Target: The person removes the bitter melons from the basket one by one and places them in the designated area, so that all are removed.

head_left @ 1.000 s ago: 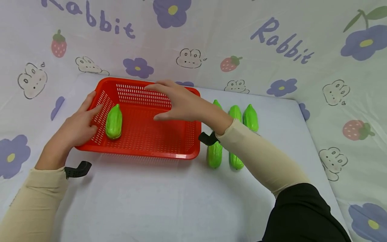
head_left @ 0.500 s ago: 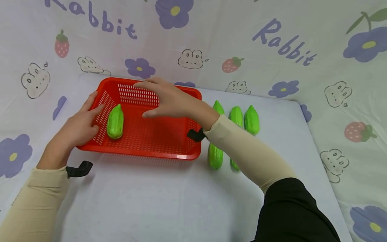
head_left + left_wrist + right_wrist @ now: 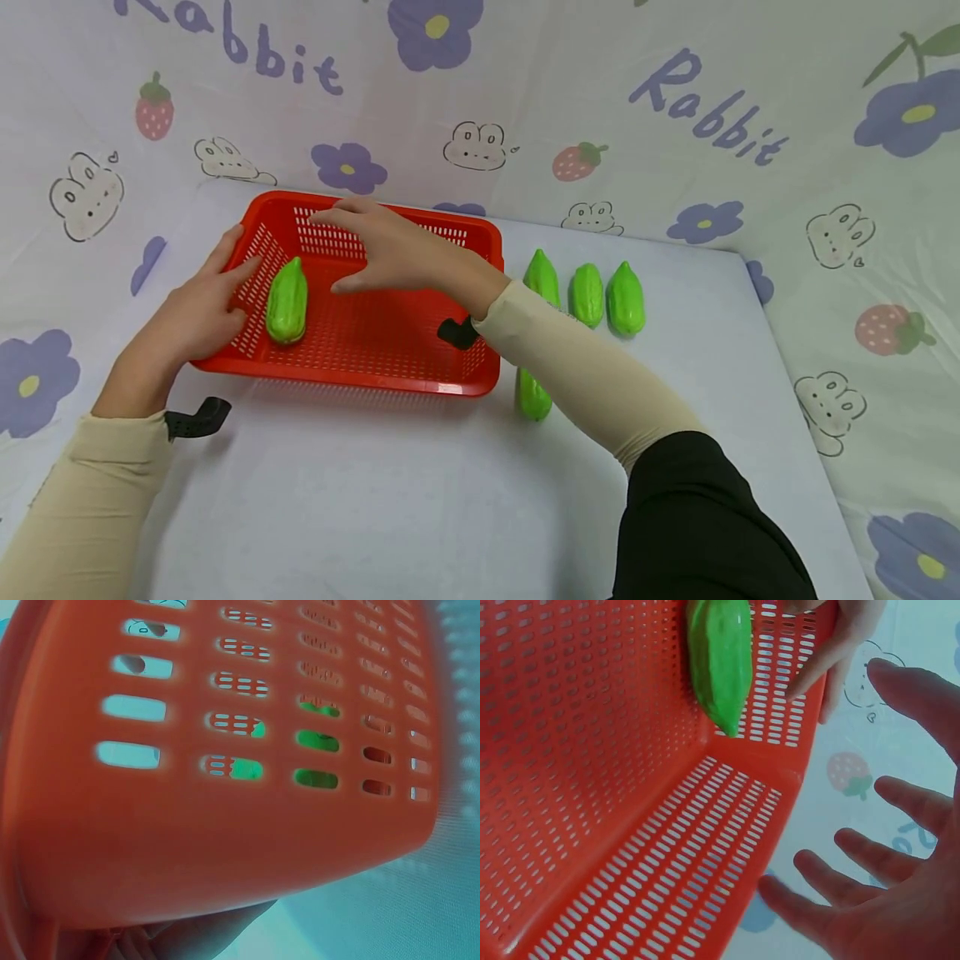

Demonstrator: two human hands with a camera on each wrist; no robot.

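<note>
A red plastic basket (image 3: 390,354) with slotted walls stands on the table's left half. Inside, by its left wall, lies one green, ridged, cucumber-like vegetable (image 3: 287,302), its pointed tip toward the back. My left hand (image 3: 193,315) grips the basket's left rim, with fingers on both sides of the wall. Its fingers mostly fall outside the left wrist view, where the basket's outer wall (image 3: 172,840) fills the picture. Above the basket's interior hovers my right hand (image 3: 393,250), fingers and thumb spread, holding nothing. The right wrist view shows those spread fingers (image 3: 877,855) beside the back rim.
Right of the basket, several more green vegetables (image 3: 627,300) lie in rows on the white-covered table (image 3: 360,483). My right sleeve (image 3: 592,367) crosses over them and hides some. A white cloth (image 3: 525,83) printed with rabbits and flowers hangs behind.
My right hand has moved left over the basket, fingers still spread, and its forearm has shifted left too. The left hand keeps its place on the rim. The vegetables have stayed put.
</note>
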